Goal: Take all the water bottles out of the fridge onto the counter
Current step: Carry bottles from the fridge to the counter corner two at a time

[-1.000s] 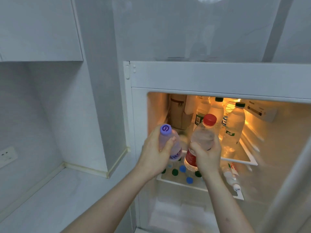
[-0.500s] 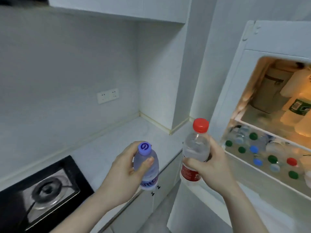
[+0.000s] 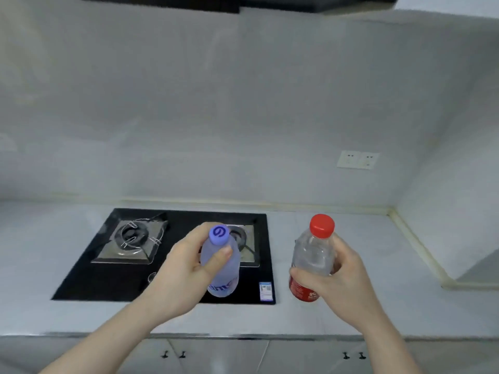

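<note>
My left hand point(image 3: 186, 268) grips a small clear bottle with a purple cap point(image 3: 222, 263), holding it upright in the air over the right side of the black gas hob point(image 3: 89, 276). My right hand point(image 3: 337, 279) grips a clear bottle with a red cap and red label point(image 3: 313, 255), held upright above the pale counter point(image 3: 405, 265) just right of the hob. Both bottles are off the surface. The fridge is out of view.
The hob has two burners point(image 3: 133, 237) and sits in the counter's middle. A double wall socket point(image 3: 357, 159) is on the back wall at right. A wall corner juts in at far right point(image 3: 459, 211). Cabinet doors with small knobs point(image 3: 172, 354) lie below the counter edge.
I have turned left from the fridge to face the counter and hob. Both hands carried their bottles along; the fridge has left the view.
</note>
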